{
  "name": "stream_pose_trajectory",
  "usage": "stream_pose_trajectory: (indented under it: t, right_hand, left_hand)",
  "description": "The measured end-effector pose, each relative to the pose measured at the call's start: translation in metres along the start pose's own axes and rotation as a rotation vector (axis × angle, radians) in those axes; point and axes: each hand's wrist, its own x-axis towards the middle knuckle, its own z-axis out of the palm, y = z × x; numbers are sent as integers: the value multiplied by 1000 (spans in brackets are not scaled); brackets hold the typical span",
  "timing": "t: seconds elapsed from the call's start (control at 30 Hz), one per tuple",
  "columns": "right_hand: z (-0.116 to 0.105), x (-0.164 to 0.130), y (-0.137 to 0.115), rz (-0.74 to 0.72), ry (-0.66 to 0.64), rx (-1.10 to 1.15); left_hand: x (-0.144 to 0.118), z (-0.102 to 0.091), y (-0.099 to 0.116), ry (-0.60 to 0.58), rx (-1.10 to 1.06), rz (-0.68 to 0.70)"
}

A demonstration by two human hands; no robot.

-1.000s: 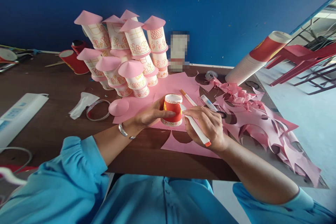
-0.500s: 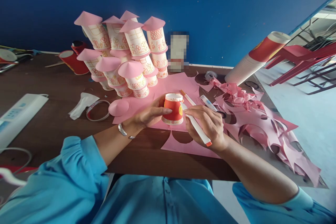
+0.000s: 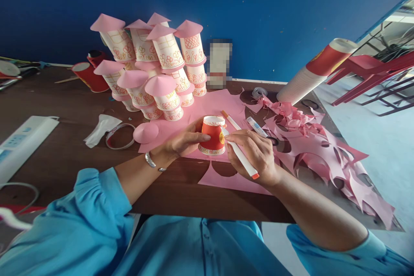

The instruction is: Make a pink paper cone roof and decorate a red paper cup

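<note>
A red and white paper cup [image 3: 213, 137] is held by my left hand [image 3: 186, 140], thumb across its front. Small drawn marks run along the cup's white bands at top and bottom. My right hand [image 3: 257, 153] grips a white marker pen [image 3: 243, 159] with an orange end, its tip close to the cup's upper right side; whether it touches I cannot tell. Beneath both hands lies a pink paper sheet [image 3: 207, 105]. Behind the cup lie a second marker [image 3: 230, 120] with an orange-brown end and a white tube [image 3: 256, 127] with a blue label.
Stacked decorated cups with pink cone roofs [image 3: 161, 85] stand at the back left. Pink paper scraps [image 3: 318, 148] cover the right side. A tall stack of cups [image 3: 304, 82] leans behind them. A tape roll [image 3: 120, 136], a loose pink cone [image 3: 145, 132] and a power strip [image 3: 27, 144] lie left.
The cup and both hands have shifted very slightly to the left. The marker stays by the cup's upper right side, and both grips are unchanged.
</note>
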Motion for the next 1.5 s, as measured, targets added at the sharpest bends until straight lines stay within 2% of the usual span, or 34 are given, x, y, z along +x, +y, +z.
stream_pose_trajectory:
  t: [0.47, 1.0, 1.5]
  right_hand:
    - [-1, 1, -2, -14, 41, -6]
    - [-2, 2, 0, -4, 15, 2]
    - [-1, 0, 0, -6, 0, 25]
  left_hand:
    - [-2, 6, 6, 60, -35, -60]
    - [-6, -5, 0, -4, -83, -146]
    - [-6, 0, 0, 41, -66, -160]
